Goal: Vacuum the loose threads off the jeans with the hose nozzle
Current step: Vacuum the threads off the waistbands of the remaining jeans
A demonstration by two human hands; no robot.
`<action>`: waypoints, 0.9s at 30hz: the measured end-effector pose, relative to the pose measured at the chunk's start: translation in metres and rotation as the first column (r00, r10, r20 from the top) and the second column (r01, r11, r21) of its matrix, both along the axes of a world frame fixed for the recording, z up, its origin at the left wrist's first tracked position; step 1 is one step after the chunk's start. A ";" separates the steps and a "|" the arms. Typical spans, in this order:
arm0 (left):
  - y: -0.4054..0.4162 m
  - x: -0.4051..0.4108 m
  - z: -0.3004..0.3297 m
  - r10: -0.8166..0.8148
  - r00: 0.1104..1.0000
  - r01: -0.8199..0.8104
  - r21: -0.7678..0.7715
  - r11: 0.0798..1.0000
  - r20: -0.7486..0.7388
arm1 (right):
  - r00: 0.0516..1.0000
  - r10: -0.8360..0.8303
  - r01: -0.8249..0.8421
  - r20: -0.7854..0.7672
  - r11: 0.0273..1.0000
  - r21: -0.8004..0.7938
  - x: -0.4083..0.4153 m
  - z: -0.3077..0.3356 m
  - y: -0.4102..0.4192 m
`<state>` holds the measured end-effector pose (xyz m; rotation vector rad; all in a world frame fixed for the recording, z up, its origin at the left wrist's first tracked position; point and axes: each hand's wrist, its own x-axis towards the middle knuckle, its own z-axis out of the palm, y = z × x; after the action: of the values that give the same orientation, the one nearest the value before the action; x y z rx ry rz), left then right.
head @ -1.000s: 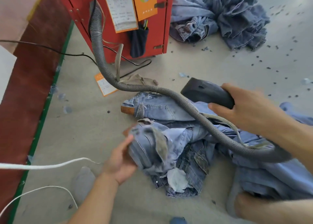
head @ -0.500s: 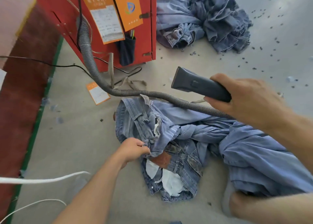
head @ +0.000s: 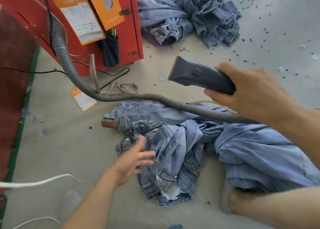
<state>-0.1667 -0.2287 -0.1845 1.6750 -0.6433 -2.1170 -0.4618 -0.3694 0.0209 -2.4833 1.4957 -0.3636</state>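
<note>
A crumpled pair of light blue jeans lies on the grey floor in front of me, waistband towards the left. My right hand grips the dark flat vacuum nozzle and holds it in the air above and beyond the jeans, mouth pointing left. Its grey ribbed hose runs from under my right wrist across the jeans' far edge to the red machine. My left hand, blurred, has its fingers spread and lies at the jeans' left edge, holding nothing.
A red machine cabinet with orange paper tags stands at the back left. A heap of other jeans lies beyond it. Small dark thread scraps dot the floor at right. White cord crosses the lower left. My knee is at lower right.
My left hand has let go of the waistband fabric it pinched and opened with fingers spread. The jeans have dropped flatter onto the floor. The nozzle stays raised in my right hand.
</note>
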 end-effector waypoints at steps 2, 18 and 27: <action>0.010 -0.033 -0.012 -0.265 0.944 0.256 0.069 0.964 0.199 | 1.000 0.018 -0.017 -0.025 1.000 0.026 -0.001 -0.005 -0.001; -0.030 0.042 0.026 0.738 0.510 -0.777 0.132 0.616 -0.442 | 0.998 -0.036 0.035 0.060 0.999 0.015 -0.005 0.001 -0.010; 0.002 -0.007 -0.057 0.102 0.875 -0.057 -0.107 0.993 0.473 | 0.999 -0.023 0.022 0.024 0.998 0.052 -0.002 -0.011 -0.006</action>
<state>-0.1733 -0.2266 -0.2417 2.1501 -0.7771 -1.5890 -0.4640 -0.3754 0.0101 -2.4154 1.5048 -0.3530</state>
